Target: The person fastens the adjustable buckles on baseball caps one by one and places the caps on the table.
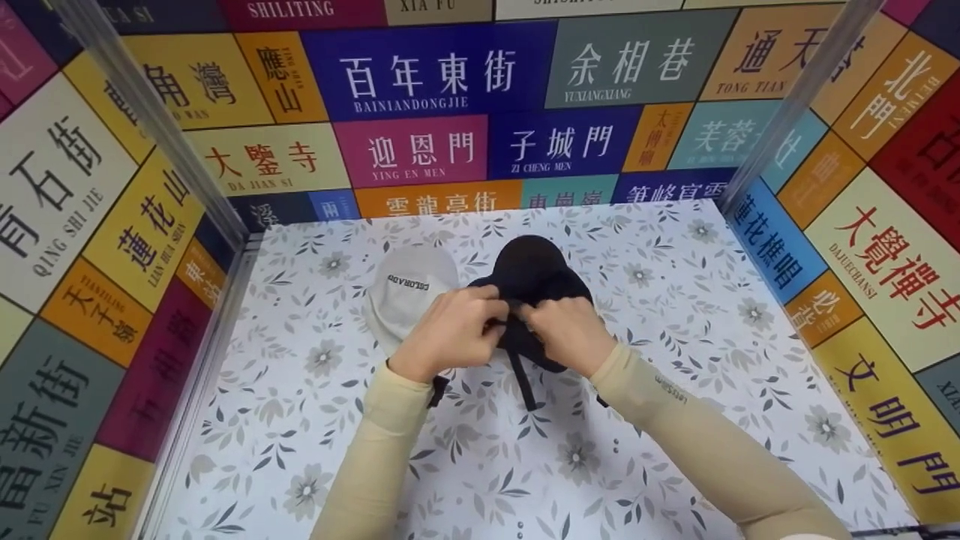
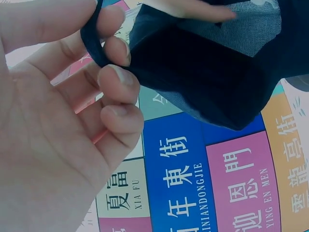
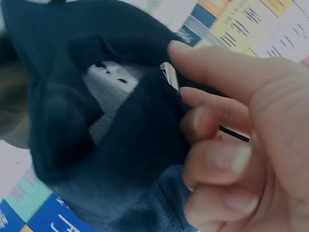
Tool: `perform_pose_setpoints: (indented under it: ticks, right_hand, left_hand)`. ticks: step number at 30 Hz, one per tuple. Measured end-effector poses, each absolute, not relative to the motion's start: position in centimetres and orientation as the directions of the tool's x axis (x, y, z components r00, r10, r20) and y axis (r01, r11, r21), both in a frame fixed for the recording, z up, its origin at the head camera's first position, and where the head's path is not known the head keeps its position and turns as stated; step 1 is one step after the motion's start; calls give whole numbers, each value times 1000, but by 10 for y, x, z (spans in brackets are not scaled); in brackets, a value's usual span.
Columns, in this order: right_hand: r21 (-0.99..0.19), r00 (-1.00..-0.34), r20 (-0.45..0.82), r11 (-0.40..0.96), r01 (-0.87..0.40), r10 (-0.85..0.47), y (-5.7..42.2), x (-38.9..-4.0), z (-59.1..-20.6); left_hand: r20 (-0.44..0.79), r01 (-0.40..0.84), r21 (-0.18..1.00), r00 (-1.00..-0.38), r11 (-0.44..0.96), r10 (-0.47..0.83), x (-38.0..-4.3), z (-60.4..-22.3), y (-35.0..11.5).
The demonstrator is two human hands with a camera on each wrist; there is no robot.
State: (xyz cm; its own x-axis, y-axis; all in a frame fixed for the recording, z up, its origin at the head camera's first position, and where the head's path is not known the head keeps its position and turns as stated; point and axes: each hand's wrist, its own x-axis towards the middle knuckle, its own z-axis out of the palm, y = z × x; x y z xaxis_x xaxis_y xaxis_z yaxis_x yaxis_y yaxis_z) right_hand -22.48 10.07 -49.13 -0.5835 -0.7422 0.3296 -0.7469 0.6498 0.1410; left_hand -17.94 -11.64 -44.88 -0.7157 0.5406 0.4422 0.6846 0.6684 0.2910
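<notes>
A black cap (image 1: 529,259) is between both hands, its hollow inside and a pale mesh patch (image 3: 113,87) turned towards the right wrist camera. My left hand (image 1: 454,330) pinches the cap's narrow dark strap (image 2: 91,41) between thumb and curled fingers. At the cap's back edge, my right hand (image 1: 574,330) grips beside a small metal buckle (image 3: 170,77), its thumb and fingertips close to it. A black strap end (image 1: 520,379) hangs below the hands in the head view. Left of the black cap lies a light grey cap (image 1: 409,277) with dark COLORADO lettering, partly covered by my left hand.
The table is covered with a white cloth (image 1: 300,420) in a grey leaf and flower pattern. Panels of coloured signs (image 1: 427,71) stand at the back and both sides. Clear corner strips (image 1: 802,97) join the panels.
</notes>
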Motion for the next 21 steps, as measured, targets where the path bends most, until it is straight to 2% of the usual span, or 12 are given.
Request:
perform_pose_setpoints:
  ticks: [6, 12, 16, 21]
  right_hand:
    - [196, -573, 337, 651, -733, -747, 100, -229, -500]
    - [196, -512, 396, 615, -764, -762, 103, -229, -502]
    - [142, -480, 448, 590, -795, -754, 107, -228, -499]
    - [12, -470, 515, 555, -832, -717, 112, -226, -497]
  left_hand:
    - [436, 673, 291, -726, 680, 532, -180, -449, -119]
    - [445, 673, 302, -726, 676, 524, -180, -450, -123]
    - [472, 675, 292, -717, 677, 512, -180, -450, -125]
    - [489, 680, 268, -706, 682, 512, -180, -449, -126]
